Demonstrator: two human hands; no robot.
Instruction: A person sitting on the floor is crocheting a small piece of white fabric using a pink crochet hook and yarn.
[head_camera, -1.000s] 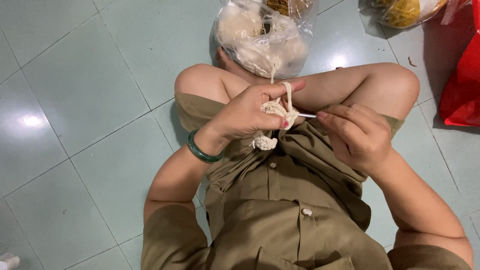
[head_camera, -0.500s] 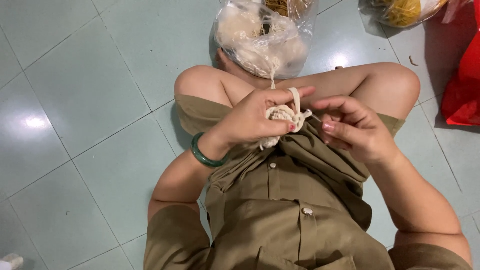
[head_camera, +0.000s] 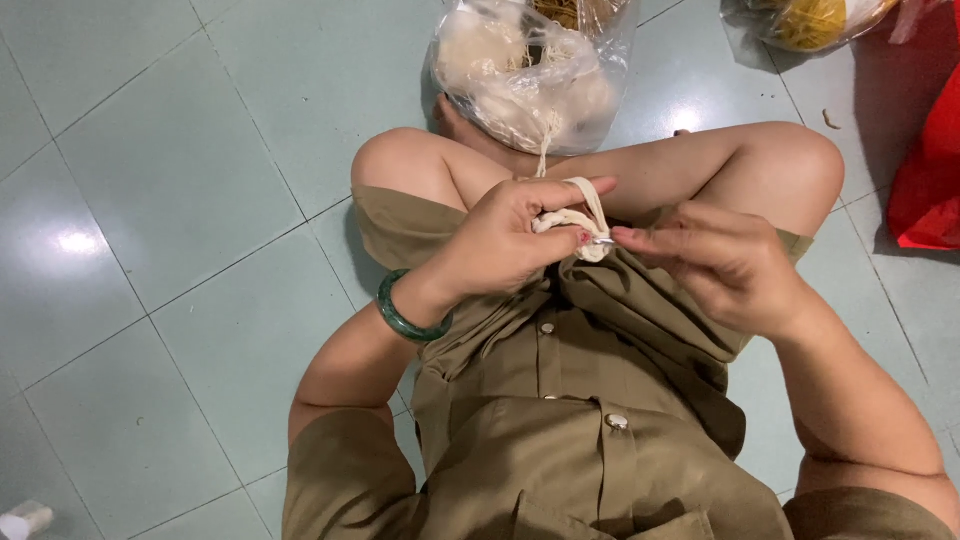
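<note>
I sit on a tiled floor in an olive button dress, with my knees up. My left hand (head_camera: 510, 240), with a green bangle (head_camera: 405, 315) on its wrist, grips a small piece of cream yarn work (head_camera: 572, 225), and a loop of the yarn runs over its forefinger. My right hand (head_camera: 715, 265) pinches a thin metal hook (head_camera: 602, 241) whose tip is in the yarn work. A strand of yarn runs up from the work into a clear plastic bag (head_camera: 525, 75) of cream yarn that lies just beyond my knees.
A second clear bag with yellow yarn (head_camera: 810, 22) lies at the top right. A red bag (head_camera: 930, 165) stands at the right edge. A small white object (head_camera: 25, 520) sits on the pale green floor tiles (head_camera: 150, 200) at the bottom left.
Both hands have come closer together and risen a little. The yarn work has shifted in my left hand's fingers, and the hook tip has moved into it.
</note>
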